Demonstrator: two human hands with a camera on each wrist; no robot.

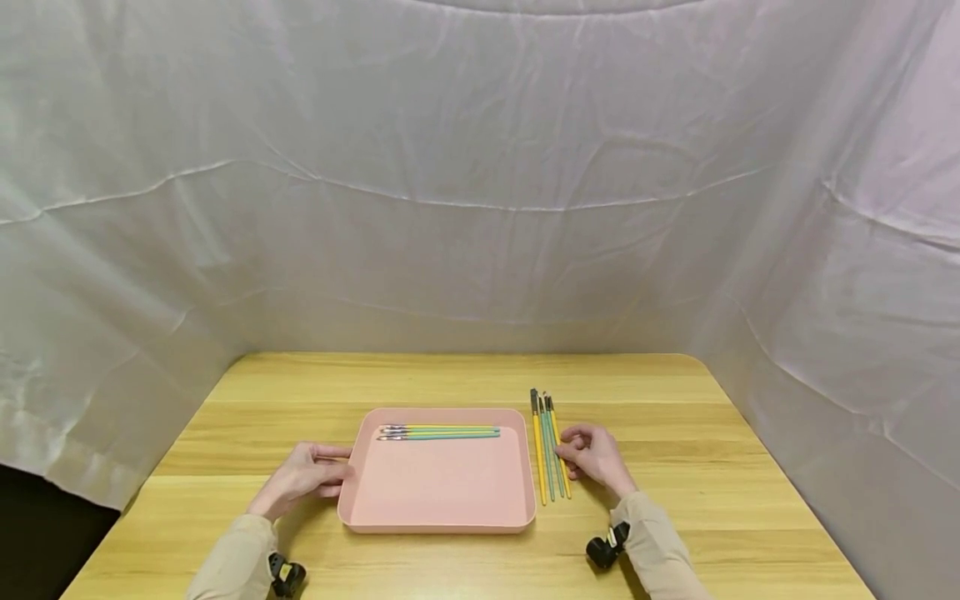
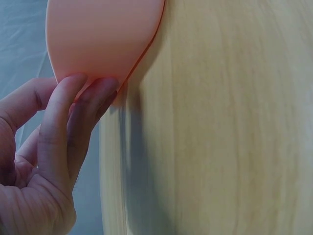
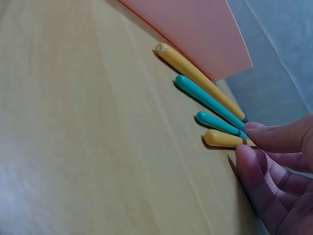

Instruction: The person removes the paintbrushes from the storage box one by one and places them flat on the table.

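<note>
A pink tray [image 1: 438,492] lies in the middle of the wooden table [image 1: 675,433], with three thin brushes [image 1: 438,432] side by side at its far end. Several more brushes [image 1: 551,450], yellow and teal, lie in a row just right of the tray. My left hand [image 1: 341,471] rests at the tray's left side; the left wrist view shows its fingertips [image 2: 83,88] against the tray's outer wall [image 2: 102,34]. My right hand [image 1: 564,454] is at the row's right edge. There thumb and forefinger pinch the outermost yellow brush [image 3: 222,139], which lies on the table beside a teal brush [image 3: 217,122].
White cloth [image 1: 480,208] hangs behind and on both sides of the table. A black wrist camera sits on each sleeve, left [image 1: 287,575] and right [image 1: 607,550]. In the right wrist view the tray's corner [image 3: 195,29] lies just beyond the brush handles.
</note>
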